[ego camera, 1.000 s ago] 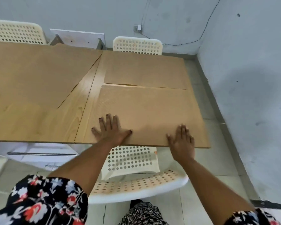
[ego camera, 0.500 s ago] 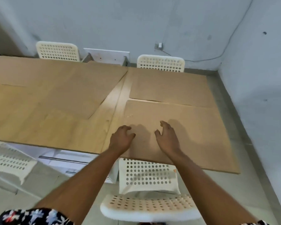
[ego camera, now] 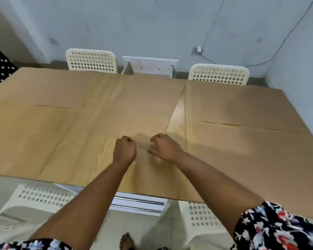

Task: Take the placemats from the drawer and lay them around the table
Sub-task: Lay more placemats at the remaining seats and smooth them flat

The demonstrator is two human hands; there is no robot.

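Both of my hands sit over the near middle of the desk (ego camera: 177, 112), fingers curled in and holding nothing that I can see: my left hand (ego camera: 124, 150) is a loose fist, and my right hand (ego camera: 163, 147) has its fingers (ego camera: 153, 139) bent down toward the surface. Brown placemats cover most of the desktop. One placemat (ego camera: 257, 159) lies just right of my right fingers, another (ego camera: 233, 103) beyond it toward the far edge. A wide one (ego camera: 116, 105) spreads ahead of my fingers, with more matting (ego camera: 25, 130) to the left. Bare wood shows as a narrow wedge ahead and right of my right fingers. White perforated chairs (ego camera: 91, 60) stand along the far side, and two more below my forearms
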